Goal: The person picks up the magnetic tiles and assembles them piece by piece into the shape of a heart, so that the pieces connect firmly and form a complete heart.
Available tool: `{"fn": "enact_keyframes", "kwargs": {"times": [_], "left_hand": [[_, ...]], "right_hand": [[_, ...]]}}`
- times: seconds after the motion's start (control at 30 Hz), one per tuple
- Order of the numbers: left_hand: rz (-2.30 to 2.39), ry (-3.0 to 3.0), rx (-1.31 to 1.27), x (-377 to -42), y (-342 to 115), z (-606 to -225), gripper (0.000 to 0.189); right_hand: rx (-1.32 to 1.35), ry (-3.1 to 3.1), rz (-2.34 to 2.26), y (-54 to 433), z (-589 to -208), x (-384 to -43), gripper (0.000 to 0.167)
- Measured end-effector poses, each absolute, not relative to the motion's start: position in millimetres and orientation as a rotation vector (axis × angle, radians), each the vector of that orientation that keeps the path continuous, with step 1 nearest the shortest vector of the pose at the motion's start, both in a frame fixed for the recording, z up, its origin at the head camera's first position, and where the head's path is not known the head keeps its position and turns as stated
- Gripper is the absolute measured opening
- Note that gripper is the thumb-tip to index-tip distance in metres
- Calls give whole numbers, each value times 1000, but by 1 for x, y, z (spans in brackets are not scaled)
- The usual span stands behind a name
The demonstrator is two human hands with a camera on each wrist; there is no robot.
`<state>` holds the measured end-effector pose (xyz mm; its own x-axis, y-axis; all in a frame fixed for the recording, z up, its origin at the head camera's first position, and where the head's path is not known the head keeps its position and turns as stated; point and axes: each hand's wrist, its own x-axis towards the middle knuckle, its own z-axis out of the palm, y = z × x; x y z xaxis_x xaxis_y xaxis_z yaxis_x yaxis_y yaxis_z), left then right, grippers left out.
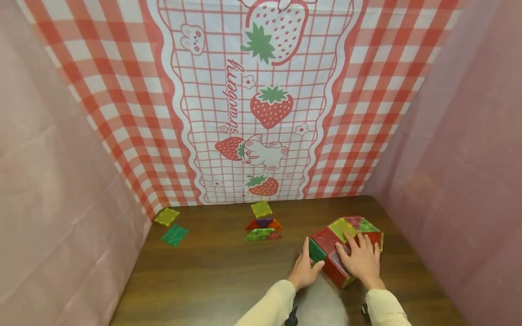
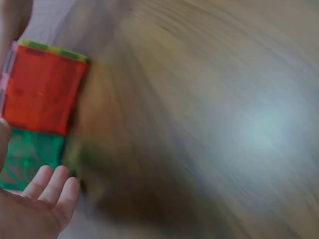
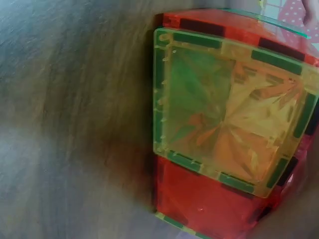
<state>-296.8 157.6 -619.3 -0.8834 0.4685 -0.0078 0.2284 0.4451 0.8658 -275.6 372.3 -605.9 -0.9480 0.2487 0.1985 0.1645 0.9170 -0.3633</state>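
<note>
A block-like structure of translucent magnetic tiles [image 1: 326,240] stands at the right of the table, its sides red, green and yellow. At its left end my left hand [image 1: 303,270] has its thumb and fingers spread beside a green tile [image 2: 30,154], which adjoins a red tile [image 2: 45,92] in the left wrist view. My right hand [image 1: 362,259] rests on the structure's top with fingers extended, next to a yellow top tile [image 1: 341,229]. The right wrist view shows a yellow square tile [image 3: 224,114] on one side, with a red tile [image 3: 199,191] adjoining it.
Near the table's back middle lie a yellow square tile [image 1: 261,209], orange and purple tiles [image 1: 264,223] and a green tile [image 1: 259,234]. A yellow tile [image 1: 166,217] and a green tile [image 1: 175,235] lie at the back left. Checked cloth [image 1: 265,90] hangs behind the table.
</note>
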Motion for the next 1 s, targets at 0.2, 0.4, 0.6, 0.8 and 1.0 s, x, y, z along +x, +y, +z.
{"fn": "enact_keyframes", "kwargs": {"times": [0.2,0.4,0.6,0.8,1.0], "left_hand": [[1401,2593,710,-303,101,-630,44],[1337,2957,454,-328,20,-634,17],[1003,3205,153,-362,-72,-626,13],[640,3215,-26,-390,-147,-611,32],[595,3100,-82,-399,-182,-606,42]], "right_hand": [[-267,-2812,574,354,-589,-285,63],[-53,-2621,540,301,-567,-318,49],[217,-2547,456,239,-555,-348,33],[391,-2763,513,197,-564,-366,27],[409,-2871,508,179,-582,-374,27]]}}
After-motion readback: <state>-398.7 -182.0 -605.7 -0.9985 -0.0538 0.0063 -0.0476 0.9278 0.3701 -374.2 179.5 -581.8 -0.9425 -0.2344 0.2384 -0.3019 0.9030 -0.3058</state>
